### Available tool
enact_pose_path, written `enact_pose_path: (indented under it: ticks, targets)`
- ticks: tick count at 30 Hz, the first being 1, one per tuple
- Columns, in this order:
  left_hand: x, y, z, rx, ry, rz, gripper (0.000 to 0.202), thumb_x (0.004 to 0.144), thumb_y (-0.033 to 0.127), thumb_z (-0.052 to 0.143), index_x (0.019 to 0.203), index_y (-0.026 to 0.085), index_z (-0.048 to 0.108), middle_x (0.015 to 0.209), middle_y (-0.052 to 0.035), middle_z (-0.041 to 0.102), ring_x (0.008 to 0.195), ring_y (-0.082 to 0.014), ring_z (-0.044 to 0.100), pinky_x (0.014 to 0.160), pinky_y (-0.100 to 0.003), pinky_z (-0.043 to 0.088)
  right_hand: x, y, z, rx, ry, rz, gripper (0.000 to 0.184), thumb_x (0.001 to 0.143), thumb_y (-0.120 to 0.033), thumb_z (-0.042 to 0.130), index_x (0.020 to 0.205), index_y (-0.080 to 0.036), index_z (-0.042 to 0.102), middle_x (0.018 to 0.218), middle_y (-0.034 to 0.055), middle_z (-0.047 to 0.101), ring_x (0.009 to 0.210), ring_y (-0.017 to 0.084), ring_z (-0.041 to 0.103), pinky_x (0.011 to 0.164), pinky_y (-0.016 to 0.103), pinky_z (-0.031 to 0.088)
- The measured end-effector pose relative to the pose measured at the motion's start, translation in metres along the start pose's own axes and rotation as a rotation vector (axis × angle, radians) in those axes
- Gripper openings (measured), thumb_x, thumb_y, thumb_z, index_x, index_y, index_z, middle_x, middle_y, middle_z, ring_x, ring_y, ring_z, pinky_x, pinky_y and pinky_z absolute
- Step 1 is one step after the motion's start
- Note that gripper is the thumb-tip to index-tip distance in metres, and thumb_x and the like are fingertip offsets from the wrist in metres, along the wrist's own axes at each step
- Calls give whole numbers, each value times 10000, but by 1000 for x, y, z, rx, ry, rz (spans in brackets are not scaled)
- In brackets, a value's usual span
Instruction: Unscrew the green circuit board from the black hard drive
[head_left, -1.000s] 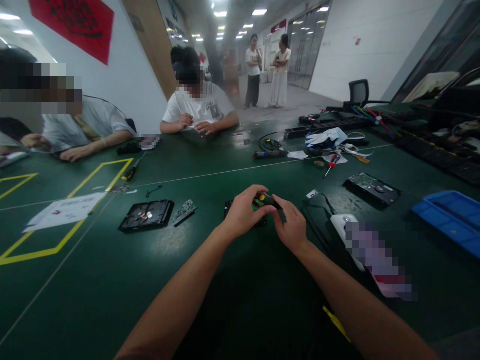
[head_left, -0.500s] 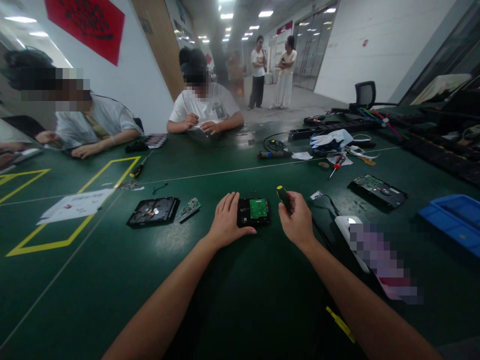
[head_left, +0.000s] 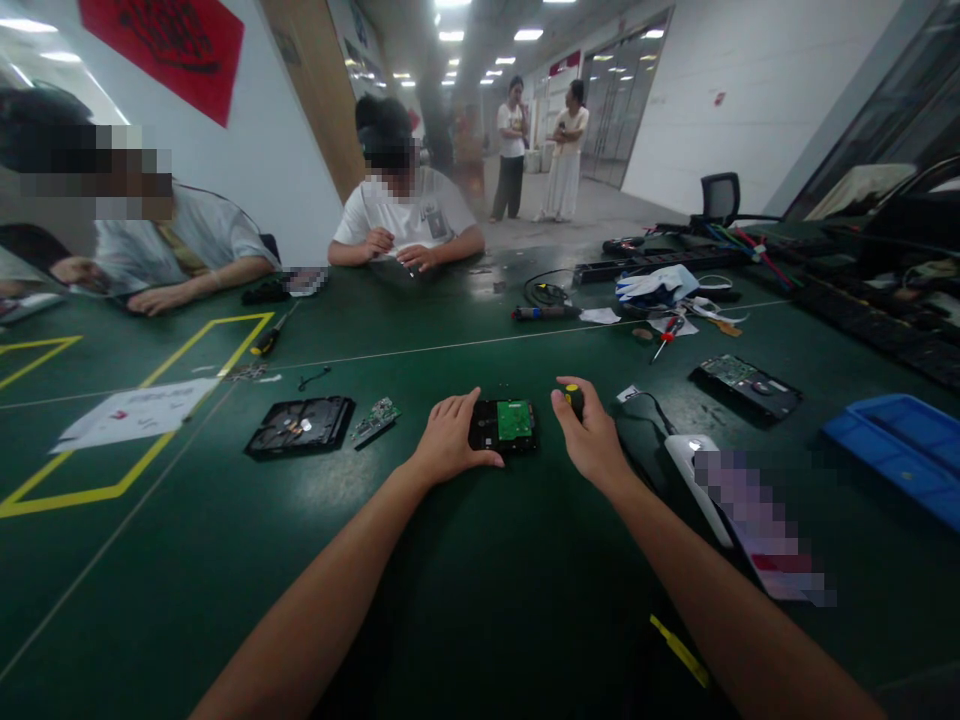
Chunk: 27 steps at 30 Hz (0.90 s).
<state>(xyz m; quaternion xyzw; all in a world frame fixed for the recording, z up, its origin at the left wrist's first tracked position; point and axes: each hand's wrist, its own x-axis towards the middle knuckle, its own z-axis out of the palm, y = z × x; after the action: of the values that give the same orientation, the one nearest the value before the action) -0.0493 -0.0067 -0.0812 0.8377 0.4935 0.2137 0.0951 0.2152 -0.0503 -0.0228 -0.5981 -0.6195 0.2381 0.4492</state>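
A small black hard drive (head_left: 491, 427) with a green circuit board on top lies on the green table (head_left: 480, 620) in front of me. My left hand (head_left: 448, 440) rests against its left side, fingers curved around the edge with the thumb along the near side. My right hand (head_left: 594, 438) is just right of the drive, wrapped around a screwdriver (head_left: 574, 395) with a black handle and yellow cap, held upright.
An opened drive (head_left: 296, 424) and a loose green board (head_left: 377, 417) lie to the left, another drive (head_left: 744, 383) to the right. A blue tray (head_left: 896, 440) sits far right. Cables, tools and gloves lie beyond. Two people sit across the table; two stand in the corridor.
A second ago both hands were together over the drive. They have since parted: the left settled on the drive's left side, the right drew the screwdriver off to the right and stood it upright.
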Motion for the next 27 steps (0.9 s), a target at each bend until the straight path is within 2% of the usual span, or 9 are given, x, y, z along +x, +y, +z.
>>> enact_pose_path:
  ticks: [5, 8, 10, 14, 20, 27]
  targets:
    - [-4, -3, -4, -17, -5, 9, 1295, 582, 827, 800, 1598, 200, 299, 1563, -212, 474, 1459, -433, 423, 1217, -595, 294, 19, 12, 5, -213, -52, -82, 274, 966, -469, 543, 980, -237, 689, 898, 46, 709, 835, 233, 663, 735, 342, 496]
    - [-11, -8, -12, -49, -42, 31, 1276, 582, 796, 826, 1591, 206, 316, 1550, -211, 488, 1452, -422, 437, 1202, -586, 338, 39, 21, 16, -469, -139, -40, 240, 971, -385, 523, 902, -215, 677, 929, 79, 713, 838, 239, 657, 732, 341, 490]
    - [-17, -11, -17, -80, -63, 52, 1273, 575, 771, 848, 1588, 209, 322, 1551, -209, 487, 1443, -412, 450, 1196, -580, 360, 53, 26, 27, -514, -178, -44, 177, 936, -318, 570, 875, -198, 685, 950, 108, 720, 881, 259, 665, 765, 349, 484]
    - [-28, -15, -24, -134, -62, 81, 1267, 581, 759, 855, 1592, 218, 317, 1556, -200, 479, 1457, -387, 443, 1212, -555, 372, 81, 30, 54, -546, -287, -82, 71, 874, -276, 674, 883, -212, 703, 945, 79, 741, 895, 249, 680, 788, 327, 479]
    - [-35, -12, -27, -170, -56, 67, 1254, 594, 736, 866, 1603, 247, 303, 1577, -197, 454, 1477, -397, 421, 1217, -576, 373, 111, 28, 90, -560, -357, -120, 184, 896, -325, 712, 1038, -209, 715, 1085, 72, 750, 997, 228, 677, 847, 302, 483]
    - [-35, -14, -24, -179, -34, 82, 1257, 586, 765, 848, 1594, 235, 316, 1569, -191, 455, 1478, -379, 419, 1230, -562, 364, 127, 29, 106, -591, -415, -97, 158, 929, -320, 690, 1043, -217, 730, 1129, 83, 751, 1043, 232, 679, 878, 293, 480]
